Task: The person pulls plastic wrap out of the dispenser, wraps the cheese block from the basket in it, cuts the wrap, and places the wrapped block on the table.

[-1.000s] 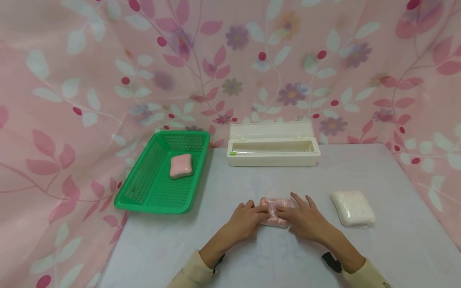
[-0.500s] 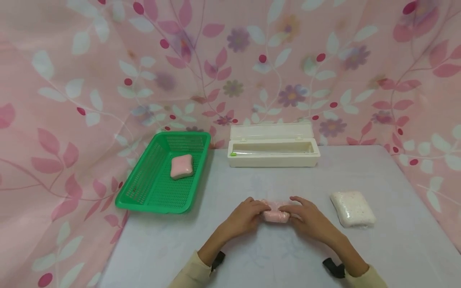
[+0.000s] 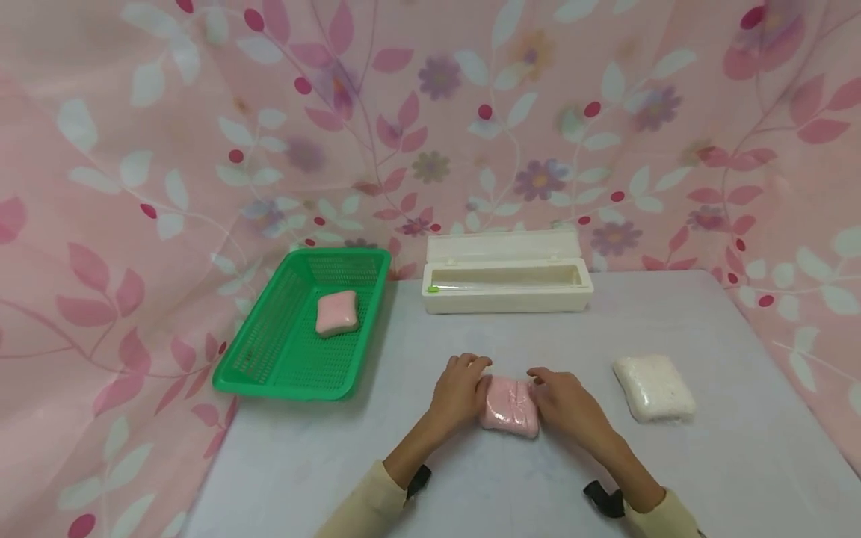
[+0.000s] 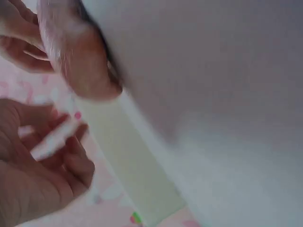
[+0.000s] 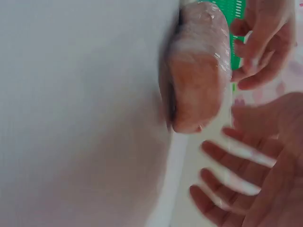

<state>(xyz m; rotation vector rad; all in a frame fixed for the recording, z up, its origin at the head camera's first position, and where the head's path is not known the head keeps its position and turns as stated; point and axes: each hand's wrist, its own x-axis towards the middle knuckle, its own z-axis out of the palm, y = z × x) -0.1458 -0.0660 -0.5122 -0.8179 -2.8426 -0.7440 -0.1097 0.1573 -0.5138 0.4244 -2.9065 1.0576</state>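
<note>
Mid-worktop (image 3: pixel 511 493), on smooth white cloth, lies a squarish pink packet (image 3: pixel 510 409) in glossy, creased film. Flanking it, the left hand (image 3: pixel 457 392) curves loosely and the right hand (image 3: pixel 570 403) spreads its fingers, neither gripping. A plump, film-wrapped white packet (image 3: pixel 654 388) sits toward the right edge. Near the far left corner, a perforated green basket (image 3: pixel 303 362) holds a smooth pink block (image 3: pixel 337 314); a long cream box (image 3: pixel 507 302), lid raised, lines the far edge.

A squarish pink packet (image 3: pixel 510 409) — glossy, film-wrapped — lies on the table (image 3: pixel 565 340).

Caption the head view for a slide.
Left hand and right hand flank a pink packet on the table; also shown: green basket, open box, white packet.
</note>
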